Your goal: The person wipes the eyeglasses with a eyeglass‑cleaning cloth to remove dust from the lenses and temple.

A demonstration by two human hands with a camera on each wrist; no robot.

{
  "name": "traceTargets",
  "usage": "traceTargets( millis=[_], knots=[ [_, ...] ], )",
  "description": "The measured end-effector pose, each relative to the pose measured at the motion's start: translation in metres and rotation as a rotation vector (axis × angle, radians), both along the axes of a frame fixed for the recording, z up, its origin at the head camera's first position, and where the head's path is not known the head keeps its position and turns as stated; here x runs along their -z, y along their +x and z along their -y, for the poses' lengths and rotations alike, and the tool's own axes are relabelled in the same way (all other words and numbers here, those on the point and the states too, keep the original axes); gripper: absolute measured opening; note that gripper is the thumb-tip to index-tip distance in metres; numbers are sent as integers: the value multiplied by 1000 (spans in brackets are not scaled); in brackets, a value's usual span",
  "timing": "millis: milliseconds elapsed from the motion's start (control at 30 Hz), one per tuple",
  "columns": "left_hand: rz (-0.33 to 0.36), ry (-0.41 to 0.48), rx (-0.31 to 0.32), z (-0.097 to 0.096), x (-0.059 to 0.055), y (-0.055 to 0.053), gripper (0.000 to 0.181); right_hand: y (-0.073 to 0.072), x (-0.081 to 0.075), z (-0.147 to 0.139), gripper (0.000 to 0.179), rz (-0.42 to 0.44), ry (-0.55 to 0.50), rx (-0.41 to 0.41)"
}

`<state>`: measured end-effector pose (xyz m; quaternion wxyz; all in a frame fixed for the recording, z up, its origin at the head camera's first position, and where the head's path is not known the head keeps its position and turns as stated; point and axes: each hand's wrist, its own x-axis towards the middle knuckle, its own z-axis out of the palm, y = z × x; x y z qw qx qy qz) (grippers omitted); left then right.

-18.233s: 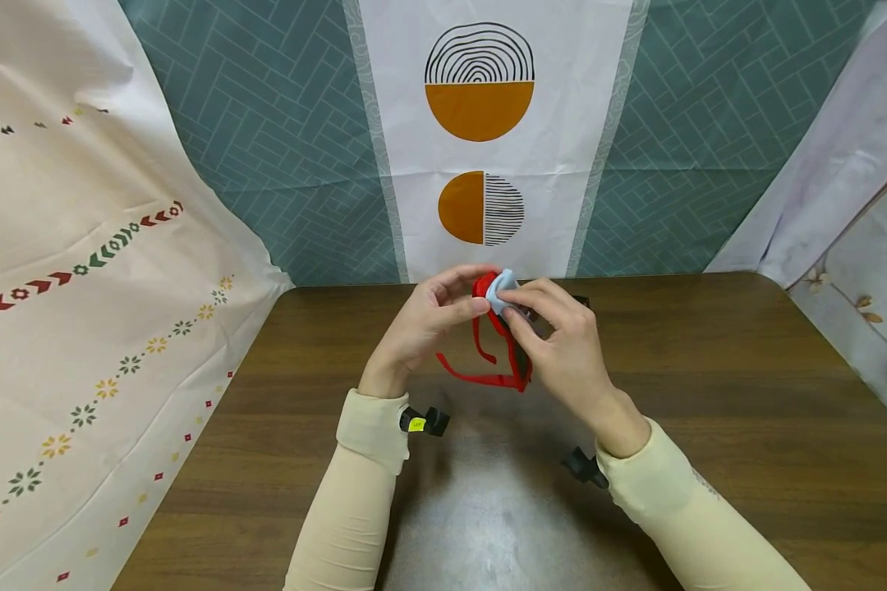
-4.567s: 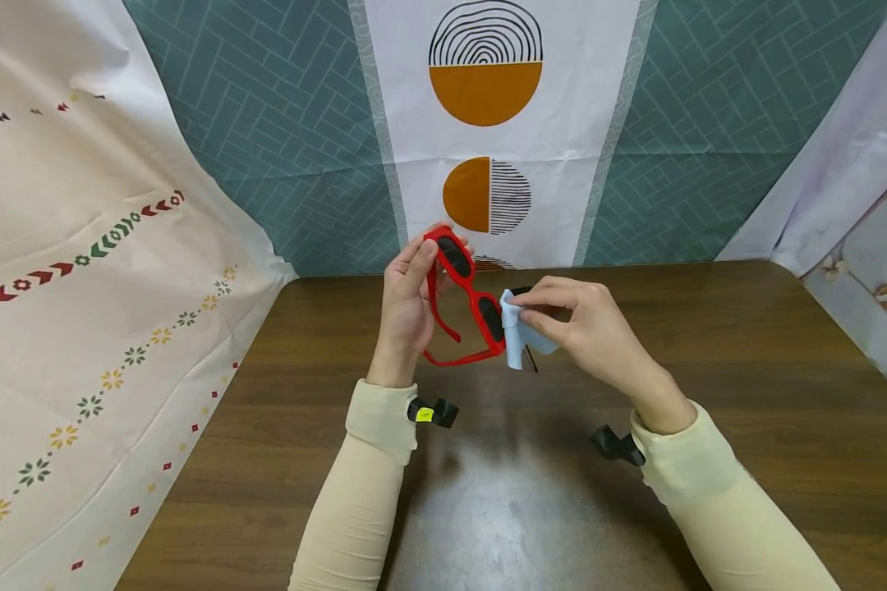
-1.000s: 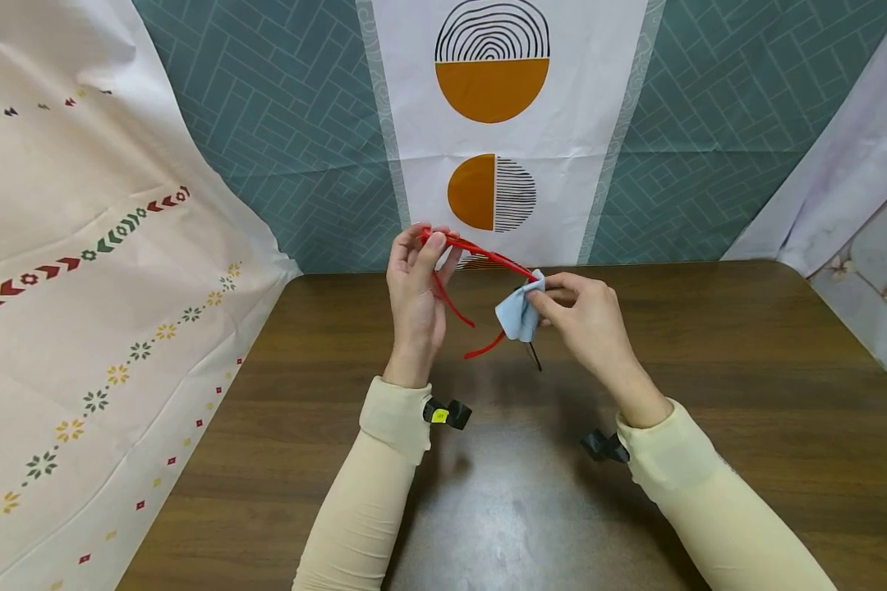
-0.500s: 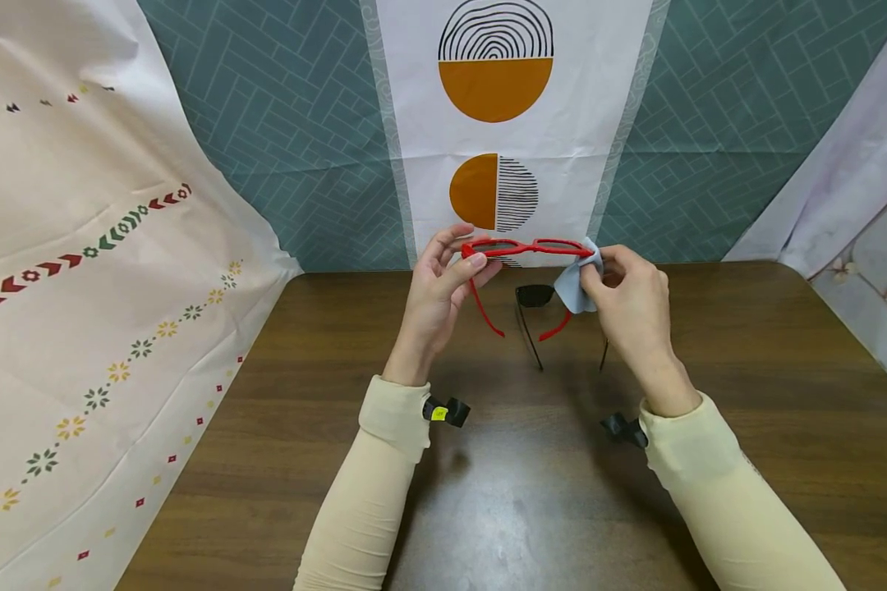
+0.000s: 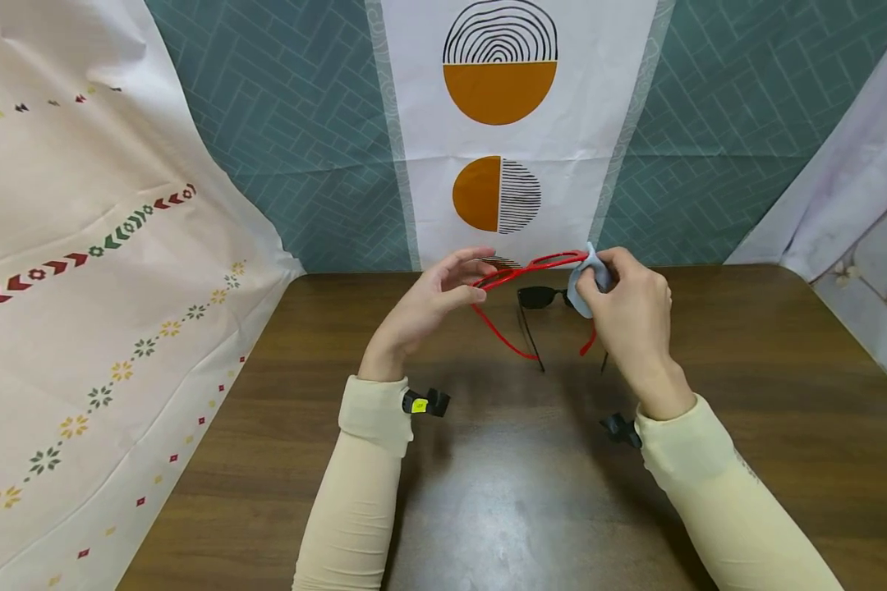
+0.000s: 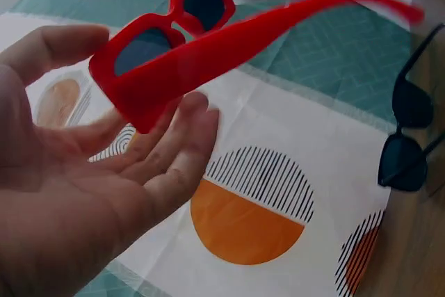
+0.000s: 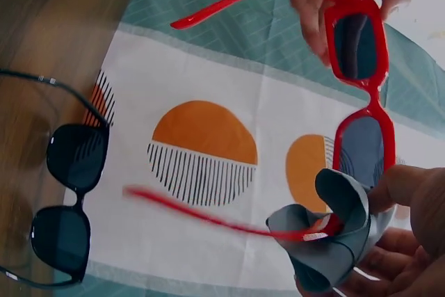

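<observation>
Red-framed sunglasses [image 5: 559,258] with dark lenses are held up above the table, their temples unfolded. My right hand [image 5: 631,316] pinches a light blue cloth [image 5: 580,302] around the corner where one temple meets the frame. In the right wrist view the cloth [image 7: 323,262] wraps that hinge, and both lenses show. At the other end, my left hand [image 5: 429,302] has its fingers spread loosely around the frame's corner. The left wrist view shows the near temple [image 6: 229,50] passing in front of the left fingers, which are not clamped on it.
Black sunglasses [image 5: 536,297] rest on the wooden table [image 5: 488,460] behind the red pair, partly hidden by the cloth and right hand. A patterned cloth backdrop [image 5: 325,164] stands at the table's back edge. Patterned fabric [image 5: 118,328] hangs on the left side.
The right hand moved rightward with the cloth to the frame's right end. The red sunglasses swung level, then their left end dropped. The left hand lowered and its fingers loosened.
</observation>
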<state>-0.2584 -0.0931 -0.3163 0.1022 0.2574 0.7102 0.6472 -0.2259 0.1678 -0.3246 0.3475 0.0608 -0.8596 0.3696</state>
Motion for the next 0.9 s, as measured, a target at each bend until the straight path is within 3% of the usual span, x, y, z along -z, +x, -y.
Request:
traceTargets(
  millis=[233,400,667,900],
  knots=[
    [32,-198,63,-17,6,-1,54,-3,7,-2,17,-78,222,-15],
    [54,-226,79,-24,11,-2,55,-6,10,-2,14,-122,354,-92],
    [82,-255,108,-29,16,-2,60,-5,10,-1,11,-114,386,-152],
    [40,-326,111,-32,16,-2,52,-7,10,-2,13,-142,424,-206]
  ],
)
